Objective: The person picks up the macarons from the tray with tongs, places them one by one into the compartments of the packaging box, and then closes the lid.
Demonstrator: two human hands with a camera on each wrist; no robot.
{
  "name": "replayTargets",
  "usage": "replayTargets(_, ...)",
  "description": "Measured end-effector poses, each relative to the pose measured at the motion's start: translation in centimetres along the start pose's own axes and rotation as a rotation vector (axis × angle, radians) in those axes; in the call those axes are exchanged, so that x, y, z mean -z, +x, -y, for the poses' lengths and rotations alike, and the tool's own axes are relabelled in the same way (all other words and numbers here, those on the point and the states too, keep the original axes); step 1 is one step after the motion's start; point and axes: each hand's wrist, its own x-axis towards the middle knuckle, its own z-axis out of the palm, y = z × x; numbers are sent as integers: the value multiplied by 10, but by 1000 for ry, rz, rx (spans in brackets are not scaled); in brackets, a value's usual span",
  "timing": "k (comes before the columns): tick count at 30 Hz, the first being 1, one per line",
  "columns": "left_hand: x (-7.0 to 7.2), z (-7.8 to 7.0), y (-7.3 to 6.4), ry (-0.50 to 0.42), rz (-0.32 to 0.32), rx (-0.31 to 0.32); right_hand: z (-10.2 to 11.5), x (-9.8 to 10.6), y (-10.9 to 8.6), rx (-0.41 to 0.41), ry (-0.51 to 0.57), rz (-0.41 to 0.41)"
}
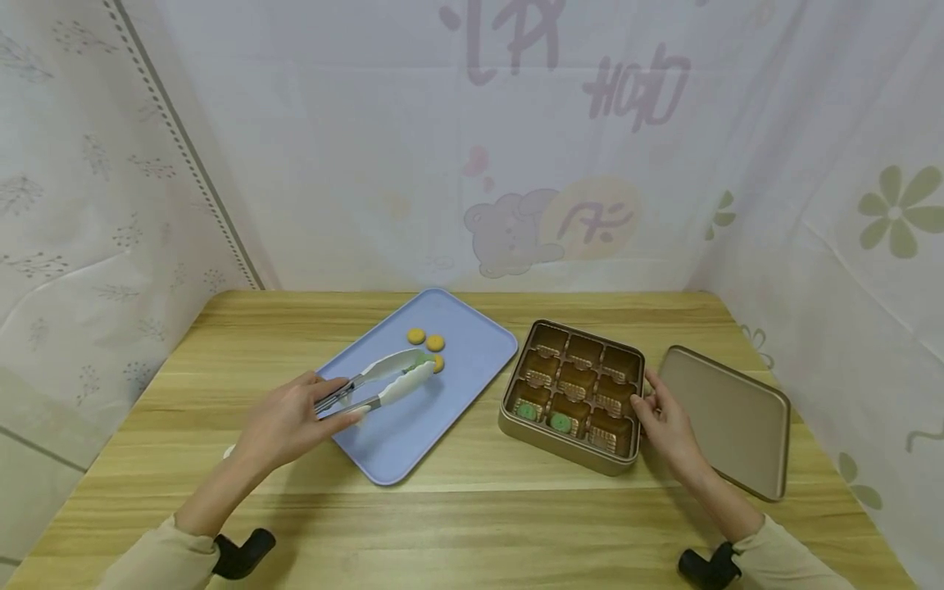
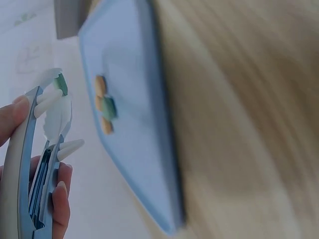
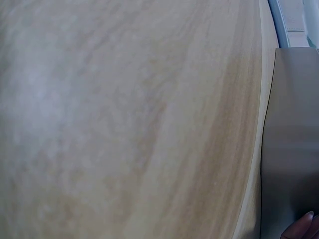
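Note:
My left hand [image 1: 283, 418] holds a pair of metal tongs [image 1: 376, 401] with white tips over the blue tray [image 1: 391, 451]. A green cookie [image 2: 61, 84] shows at the tong tips in the left wrist view. Several yellow cookies [image 1: 416, 336] lie on the tray, with another green piece [image 2: 108, 107] among them. My right hand [image 1: 667, 430] grips the right wall of a bronze tin [image 1: 568, 457], its thumb at the rim. Inside the tin is a brown divided insert; two green cookies [image 1: 560, 423] sit in its front-left and front-middle compartments.
The tin's lid [image 1: 726, 418] lies on the wooden table [image 1: 472, 533] to the right of the tin, close by my right hand. A printed curtain [image 1: 369, 164] hangs behind the table and along both sides.

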Motion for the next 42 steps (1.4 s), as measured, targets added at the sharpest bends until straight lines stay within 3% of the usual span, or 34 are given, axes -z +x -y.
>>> replayTargets(12, -17, -49, 41, -90, 18, -154, 0, -1, 0, 5, 11, -14)
replayTargets(22, -34, -81, 66, -52, 52, -234, -3, -2, 2, -8, -1, -15)
replayTargets(27, -42, -92, 74, -12, 51, -272, -2, -1, 3, -12, -5, -17)
replayTargets(34, -49, -102, 80, 26, 85, -257, -2, -1, 2, -3, -3, -12)
replayTargets(42, -53, -108, 84, 62, 95, -285, 0, 0, 1, -12, -10, -13)
